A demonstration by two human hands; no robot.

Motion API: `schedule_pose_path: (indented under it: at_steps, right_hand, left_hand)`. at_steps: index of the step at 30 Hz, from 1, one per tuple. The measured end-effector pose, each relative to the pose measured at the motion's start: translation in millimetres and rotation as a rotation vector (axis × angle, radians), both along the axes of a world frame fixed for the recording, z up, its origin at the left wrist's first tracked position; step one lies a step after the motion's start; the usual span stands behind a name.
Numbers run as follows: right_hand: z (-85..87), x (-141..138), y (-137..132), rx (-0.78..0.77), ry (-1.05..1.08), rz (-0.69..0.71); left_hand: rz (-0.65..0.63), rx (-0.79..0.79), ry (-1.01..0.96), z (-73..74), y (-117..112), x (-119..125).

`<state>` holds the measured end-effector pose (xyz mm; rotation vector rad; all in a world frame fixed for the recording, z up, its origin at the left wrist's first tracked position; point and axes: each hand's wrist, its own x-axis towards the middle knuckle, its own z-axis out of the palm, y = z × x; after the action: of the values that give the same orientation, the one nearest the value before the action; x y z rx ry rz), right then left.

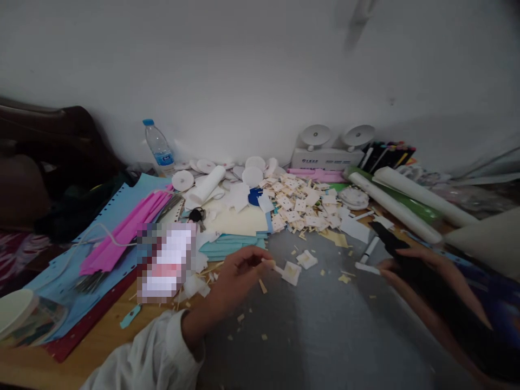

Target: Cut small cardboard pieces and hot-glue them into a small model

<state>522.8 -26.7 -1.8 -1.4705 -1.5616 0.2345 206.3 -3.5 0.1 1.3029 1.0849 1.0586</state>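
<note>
My left hand (244,276) is over the left part of the grey work surface, thumb and fingertips closed in a pinch. A small white strip (278,269) juts from the fingertips toward a square white card piece (291,273) lying on the surface. Another white piece (306,259) lies just beyond it. On the right, my right hand (436,281) is wrapped round a long black tool (422,279) with a narrow tip pointing away from me; its exact kind is unclear. A white T-shaped piece (368,268) lies close to the right fingertips; whether they touch it I cannot tell.
Behind the hands is a heap of small cream card pieces (300,206). White discs (182,180), a water bottle (158,145) and a box (325,159) stand along the wall. Pink strips (122,233) and a blurred-out phone-like item (168,265) lie left, white rolls (394,206) right.
</note>
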Motion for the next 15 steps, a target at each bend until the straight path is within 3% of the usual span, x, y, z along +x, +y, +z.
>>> schedule_pose_path:
  at_steps: [5,10,15]
  right_hand:
    - [-4.7,11.8,17.5,0.008,-0.033,0.151]
    - [15.6,6.2,35.8,0.181,-0.034,0.025]
    - [20.8,15.0,22.2,0.14,-0.143,0.006]
  left_hand:
    - [-0.081,0.04,0.134,-1.4,-5.7,5.5]
    - [-0.133,0.171,0.312,11.3,-16.2,2.3]
    - [-0.26,0.238,0.441,20.8,-17.8,10.9]
